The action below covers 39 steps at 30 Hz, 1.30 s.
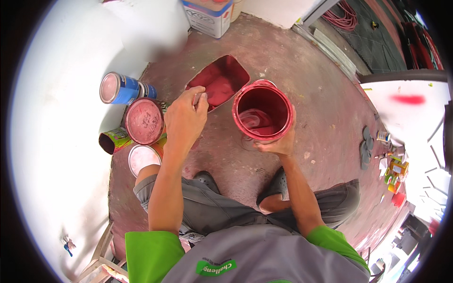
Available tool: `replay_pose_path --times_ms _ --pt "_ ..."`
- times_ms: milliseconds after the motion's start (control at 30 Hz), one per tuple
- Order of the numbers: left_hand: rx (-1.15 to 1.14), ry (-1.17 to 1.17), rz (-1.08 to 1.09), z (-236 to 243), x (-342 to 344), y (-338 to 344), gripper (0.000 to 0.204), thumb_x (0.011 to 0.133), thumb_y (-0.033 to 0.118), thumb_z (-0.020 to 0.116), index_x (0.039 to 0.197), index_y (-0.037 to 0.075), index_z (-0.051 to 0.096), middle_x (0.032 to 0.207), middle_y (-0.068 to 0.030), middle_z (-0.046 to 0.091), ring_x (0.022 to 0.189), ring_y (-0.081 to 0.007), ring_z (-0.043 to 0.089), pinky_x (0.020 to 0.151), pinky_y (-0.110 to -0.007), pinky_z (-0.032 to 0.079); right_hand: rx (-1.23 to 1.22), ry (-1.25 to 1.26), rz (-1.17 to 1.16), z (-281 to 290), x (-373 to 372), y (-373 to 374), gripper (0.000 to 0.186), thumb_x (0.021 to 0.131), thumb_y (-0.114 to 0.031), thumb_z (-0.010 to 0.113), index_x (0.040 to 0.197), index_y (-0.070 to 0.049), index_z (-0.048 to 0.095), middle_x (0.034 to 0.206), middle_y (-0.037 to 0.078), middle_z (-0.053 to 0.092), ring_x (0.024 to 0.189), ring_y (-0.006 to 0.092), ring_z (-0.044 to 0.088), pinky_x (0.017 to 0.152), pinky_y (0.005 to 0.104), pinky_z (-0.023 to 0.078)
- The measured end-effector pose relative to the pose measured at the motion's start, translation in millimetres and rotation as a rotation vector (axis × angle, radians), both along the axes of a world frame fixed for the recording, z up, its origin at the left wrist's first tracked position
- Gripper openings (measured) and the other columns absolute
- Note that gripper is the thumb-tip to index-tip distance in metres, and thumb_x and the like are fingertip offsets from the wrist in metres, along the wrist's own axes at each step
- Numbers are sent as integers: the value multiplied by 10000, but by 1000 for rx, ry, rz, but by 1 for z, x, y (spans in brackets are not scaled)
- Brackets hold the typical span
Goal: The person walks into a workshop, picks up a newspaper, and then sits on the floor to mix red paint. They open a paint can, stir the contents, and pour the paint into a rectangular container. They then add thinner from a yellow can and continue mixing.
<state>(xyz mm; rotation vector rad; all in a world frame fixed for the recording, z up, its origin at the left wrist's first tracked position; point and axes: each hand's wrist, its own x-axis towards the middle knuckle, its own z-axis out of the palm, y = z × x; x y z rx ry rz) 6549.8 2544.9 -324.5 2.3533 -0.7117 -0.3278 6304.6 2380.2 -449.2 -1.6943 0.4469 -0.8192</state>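
Observation:
My right hand (pixel 282 141) grips a round paint can (pixel 239 120) around its lower right side. The can is tilted so its mouth faces me, and red paint coats its inside, with a wet pool toward the bottom. My left hand (pixel 186 113) is closed in a pinch at the near left edge of a rectangular tin (pixel 230 63). What those fingers hold is mostly hidden; only a small greyish bit shows between them. Red paint (pixel 219 87) covers the inside of the tin, which rests on the floor just left of the can.
Beside the left wall stand a blue can (pixel 126 89), a can with a pink-smeared lid (pixel 144 121) and a white-lidded can (pixel 142 159). A yellow-green can (pixel 114 140) lies tipped. Ahead is a large white-and-blue tin (pixel 207 18). Sandals (pixel 366 148) lie on the paint-stained floor (pixel 325 122).

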Motion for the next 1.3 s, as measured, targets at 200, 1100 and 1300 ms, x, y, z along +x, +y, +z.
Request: replay_pose_path --times_ms 200,1100,1300 --pt "84 -4 -13 -4 -5 -17 309 1028 290 609 1236 100 735 978 -203 757 868 -354 725 816 -430 539 45 -8 7 -20 -2 10 1400 450 -413 1073 1588 -31 353 1477 178 570 1345 324 598 1139 470 494" --pt "358 -352 -241 -37 -6 -49 251 1034 281 611 1106 85 749 1079 -131 710 1002 -368 688 852 -488 539 -160 886 -206 -152 -36 -132 369 1006 -287 569 1225 -31 720 1115 271 732 1054 458 697 916 518 554" --pt "363 -297 -347 -28 5 -29 256 1011 256 630 1014 30 751 992 -161 682 1011 -391 609 904 -500 496 -27 881 -207 -160 -7 -129 358 980 -300 637 1212 -53 753 1004 233 767 955 378 759 862 468 584"
